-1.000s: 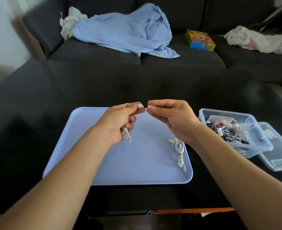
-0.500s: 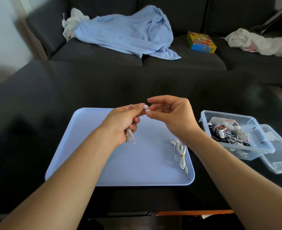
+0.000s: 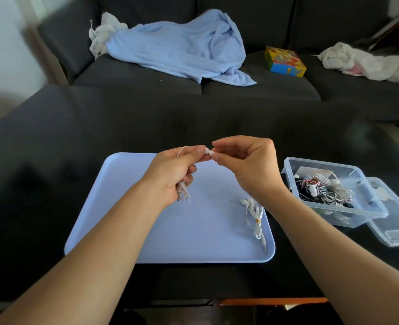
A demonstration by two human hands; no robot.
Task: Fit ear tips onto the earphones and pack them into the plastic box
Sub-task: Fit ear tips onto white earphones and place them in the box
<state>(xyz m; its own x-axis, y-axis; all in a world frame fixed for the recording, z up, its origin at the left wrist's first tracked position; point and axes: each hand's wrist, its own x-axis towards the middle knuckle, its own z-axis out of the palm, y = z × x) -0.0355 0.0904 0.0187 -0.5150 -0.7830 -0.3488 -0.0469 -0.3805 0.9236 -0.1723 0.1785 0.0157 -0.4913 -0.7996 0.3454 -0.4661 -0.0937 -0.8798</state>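
Two hands meet above the far half of a light blue tray. Leftmost, the left hand grips a white earphone between thumb and forefinger, its bud poking out past the fingertips; the lower fingers curl round the bundled cable, whose plug hangs just below them. Half a second ago the two sets of fingertips stood slightly apart; now they are touching at the bud. The right hand pinches at that bud with thumb and forefinger, its other fingers loosely curled above; whether an ear tip sits between them is too small to tell. Below the right wrist, a second coiled earphone set lies on the tray as before. Right of the right-hand fingers, well apart, stands the clear plastic box with tangled earphones inside, its lid just beyond, both unmoved.
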